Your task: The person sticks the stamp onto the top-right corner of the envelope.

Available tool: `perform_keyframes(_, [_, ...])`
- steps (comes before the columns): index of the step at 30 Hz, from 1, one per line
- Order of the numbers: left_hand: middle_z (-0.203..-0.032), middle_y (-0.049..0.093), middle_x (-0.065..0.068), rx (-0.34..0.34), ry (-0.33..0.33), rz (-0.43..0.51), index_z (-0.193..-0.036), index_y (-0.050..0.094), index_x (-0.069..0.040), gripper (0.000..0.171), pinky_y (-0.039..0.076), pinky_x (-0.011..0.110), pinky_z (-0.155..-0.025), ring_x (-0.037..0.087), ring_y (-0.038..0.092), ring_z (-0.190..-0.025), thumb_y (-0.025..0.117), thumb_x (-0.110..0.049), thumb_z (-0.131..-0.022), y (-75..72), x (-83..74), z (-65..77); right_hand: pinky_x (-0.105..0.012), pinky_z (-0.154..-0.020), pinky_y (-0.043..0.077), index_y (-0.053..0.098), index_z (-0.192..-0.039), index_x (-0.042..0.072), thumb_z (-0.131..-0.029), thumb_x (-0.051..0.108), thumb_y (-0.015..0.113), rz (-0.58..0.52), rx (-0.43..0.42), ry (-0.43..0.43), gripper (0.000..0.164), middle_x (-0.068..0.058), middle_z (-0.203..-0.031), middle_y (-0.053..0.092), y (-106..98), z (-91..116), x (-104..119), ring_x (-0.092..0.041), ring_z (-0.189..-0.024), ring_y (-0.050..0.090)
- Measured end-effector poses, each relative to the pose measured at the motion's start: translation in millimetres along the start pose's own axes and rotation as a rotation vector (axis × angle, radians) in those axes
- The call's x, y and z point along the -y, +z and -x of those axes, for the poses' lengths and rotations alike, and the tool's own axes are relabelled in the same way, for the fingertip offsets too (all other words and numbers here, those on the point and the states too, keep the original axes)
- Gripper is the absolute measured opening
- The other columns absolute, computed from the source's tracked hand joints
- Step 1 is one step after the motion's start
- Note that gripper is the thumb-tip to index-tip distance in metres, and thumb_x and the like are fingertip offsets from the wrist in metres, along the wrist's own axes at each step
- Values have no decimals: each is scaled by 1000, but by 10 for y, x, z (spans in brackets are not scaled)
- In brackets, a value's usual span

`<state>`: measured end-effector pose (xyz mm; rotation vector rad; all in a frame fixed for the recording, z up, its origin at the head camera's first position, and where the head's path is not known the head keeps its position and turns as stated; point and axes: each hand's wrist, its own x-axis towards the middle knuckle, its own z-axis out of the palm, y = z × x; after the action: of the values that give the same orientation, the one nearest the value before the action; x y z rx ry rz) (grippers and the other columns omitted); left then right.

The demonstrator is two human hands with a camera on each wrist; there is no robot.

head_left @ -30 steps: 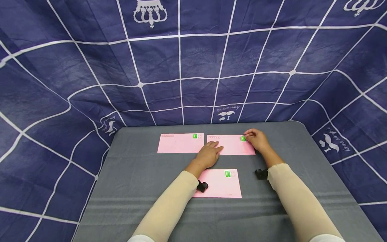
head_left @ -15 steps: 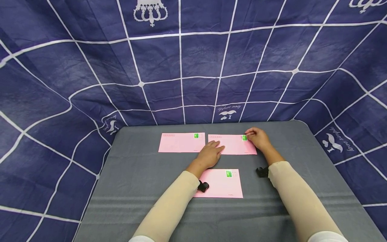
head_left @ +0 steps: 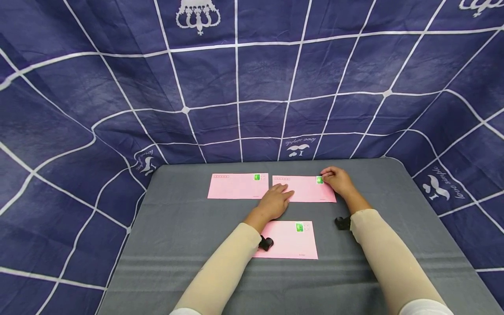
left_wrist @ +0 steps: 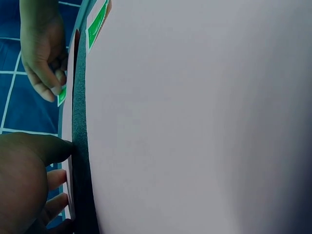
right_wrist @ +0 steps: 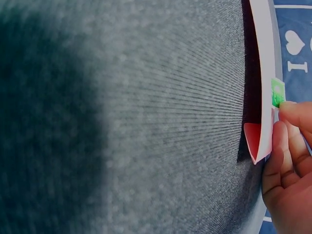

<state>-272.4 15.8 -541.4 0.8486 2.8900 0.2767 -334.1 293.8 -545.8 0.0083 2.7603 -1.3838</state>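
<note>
While both hands (head_left: 275, 202) touch one, three pink envelopes (head_left: 289, 239) lie flat.

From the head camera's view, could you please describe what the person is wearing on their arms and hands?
Both arms wear snug cream sleeves, the left sleeve and the right sleeve, each ending at the wrist. A small black wrist-mounted camera sits at the left cuff and another at the right. The left hand and right hand are bare, ungloved.

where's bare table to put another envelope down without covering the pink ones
The widest bare patch is the grey table left of the near envelope and below the far-left envelope. Another lies right of the far-right envelope, past the right hand. The middle is crowded: the left hand rests on the far-right envelope, with narrow gaps between envelopes.
</note>
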Motion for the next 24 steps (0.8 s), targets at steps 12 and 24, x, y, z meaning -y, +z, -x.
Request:
perform_keyframes(12, [-161,42,2,-2,7,-24,-150,51,-28,44,24,33,-127,24,36,-151,47,-27,-106,33,-7,5,-10,-67,46,66,-115,-7,-97,4,62,24,9,1,22,-23,-105,68,8,31,6,0,-77,57])
perform_keyframes(24, [-161,42,2,-3,0,-29,-151,50,-29,44,24,33,-127,24,36,-152,46,-28,-107,27,7,8,-10,-66,46,65,-115,-7,-96,3,62,21,13,-9,22,-23,-104,69,35,7,16,3,-74,56])
